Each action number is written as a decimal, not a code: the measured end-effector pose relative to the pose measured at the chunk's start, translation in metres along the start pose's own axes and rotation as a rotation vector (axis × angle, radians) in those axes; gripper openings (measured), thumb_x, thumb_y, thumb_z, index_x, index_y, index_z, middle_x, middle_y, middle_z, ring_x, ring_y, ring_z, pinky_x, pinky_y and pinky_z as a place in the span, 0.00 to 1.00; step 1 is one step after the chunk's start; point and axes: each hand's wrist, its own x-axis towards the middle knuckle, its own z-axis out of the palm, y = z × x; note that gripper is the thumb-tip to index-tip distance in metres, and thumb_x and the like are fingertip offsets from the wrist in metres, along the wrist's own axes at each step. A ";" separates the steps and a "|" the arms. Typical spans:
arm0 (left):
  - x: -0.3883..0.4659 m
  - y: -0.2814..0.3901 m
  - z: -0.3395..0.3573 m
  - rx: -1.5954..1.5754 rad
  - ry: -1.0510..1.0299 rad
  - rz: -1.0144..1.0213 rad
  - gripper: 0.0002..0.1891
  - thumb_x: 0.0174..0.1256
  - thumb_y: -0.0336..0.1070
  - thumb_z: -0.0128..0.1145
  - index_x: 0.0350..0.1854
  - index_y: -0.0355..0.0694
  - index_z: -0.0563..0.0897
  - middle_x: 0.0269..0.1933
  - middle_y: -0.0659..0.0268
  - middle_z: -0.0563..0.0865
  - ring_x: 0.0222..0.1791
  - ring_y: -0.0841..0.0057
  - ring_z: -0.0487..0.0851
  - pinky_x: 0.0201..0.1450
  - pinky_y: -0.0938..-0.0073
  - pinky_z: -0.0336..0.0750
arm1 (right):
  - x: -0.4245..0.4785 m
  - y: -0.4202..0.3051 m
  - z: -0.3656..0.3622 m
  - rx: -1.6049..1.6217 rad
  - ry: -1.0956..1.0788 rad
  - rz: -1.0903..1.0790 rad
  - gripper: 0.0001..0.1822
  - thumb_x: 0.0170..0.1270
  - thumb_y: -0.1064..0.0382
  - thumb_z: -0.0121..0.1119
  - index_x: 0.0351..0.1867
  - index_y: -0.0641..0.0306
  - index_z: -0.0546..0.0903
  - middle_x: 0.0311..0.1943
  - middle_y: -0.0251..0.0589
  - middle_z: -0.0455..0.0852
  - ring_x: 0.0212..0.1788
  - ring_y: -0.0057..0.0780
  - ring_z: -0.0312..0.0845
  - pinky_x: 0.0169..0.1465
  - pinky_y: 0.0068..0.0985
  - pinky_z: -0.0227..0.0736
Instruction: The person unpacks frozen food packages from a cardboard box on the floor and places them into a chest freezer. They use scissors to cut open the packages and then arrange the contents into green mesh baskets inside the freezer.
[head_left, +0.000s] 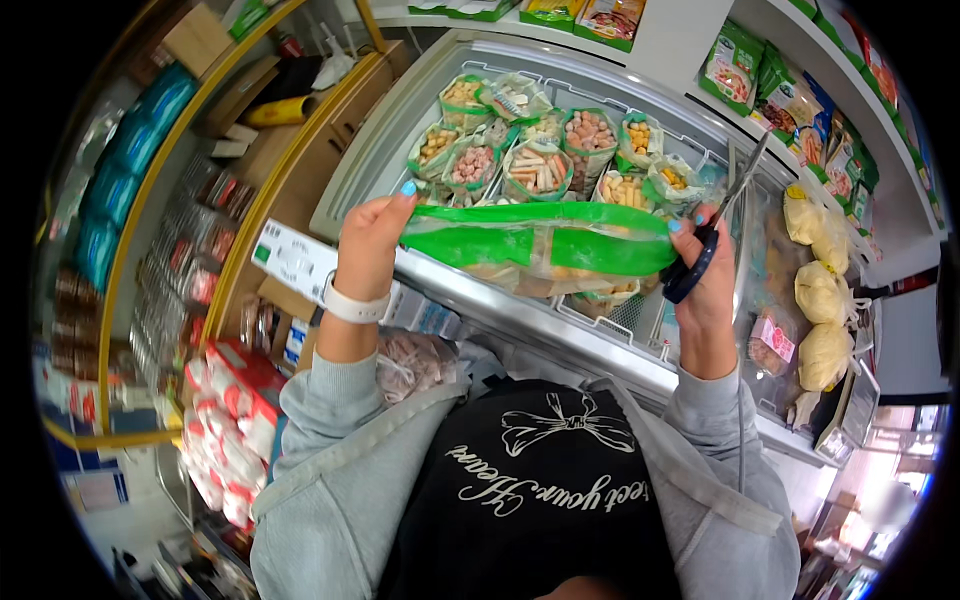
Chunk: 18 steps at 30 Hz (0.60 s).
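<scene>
A clear plastic food bag with a green top (607, 251) is stretched level between my two hands, above the front edge of an open chest freezer (517, 322). My left hand (369, 240) pinches its left end between thumb and fingers. At its right end, my right hand (709, 289) grips the corner together with a pair of scissors (694, 266). The scissors have dark handles, and their blades point up and away, past the bag. Tan contents show dimly through the clear lower part. Behind the bag, opened bags of frozen balls and sticks (536, 169) stand in the freezer's wire baskets.
Tied bags of pale yellow food (817, 292) and a tub with a pink label (771, 341) lie to the right. Shelves of packaged food (795, 112) rise behind the freezer. A yellow-edged rack (150, 195) stands left, near red-and-white packs (225, 435).
</scene>
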 end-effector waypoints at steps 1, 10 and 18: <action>0.031 -0.007 -0.012 0.017 -0.055 -0.041 0.13 0.62 0.38 0.52 0.22 0.35 0.80 0.22 0.76 0.77 0.22 0.91 0.68 0.27 0.87 0.61 | 0.013 0.011 0.007 0.005 0.027 0.005 0.14 0.53 0.77 0.55 0.34 0.57 0.64 0.22 0.27 0.71 0.26 0.15 0.67 0.32 0.13 0.61; 0.210 -0.084 -0.081 1.024 -0.299 0.079 0.16 0.51 0.39 0.56 0.11 0.35 0.74 0.16 0.55 0.74 0.16 0.67 0.73 0.19 0.66 0.64 | 0.104 0.163 0.026 -0.149 0.317 0.181 0.12 0.50 0.76 0.54 0.33 0.59 0.67 0.20 0.27 0.69 0.22 0.15 0.65 0.25 0.15 0.59; 0.194 -0.086 0.028 0.959 -0.652 0.627 0.33 0.39 0.39 0.67 0.53 0.43 0.70 0.53 0.55 0.71 0.53 0.57 0.69 0.55 0.59 0.62 | 0.123 0.164 0.032 -0.374 0.301 0.228 0.10 0.49 0.76 0.53 0.31 0.61 0.67 0.20 0.26 0.69 0.21 0.13 0.63 0.25 0.13 0.58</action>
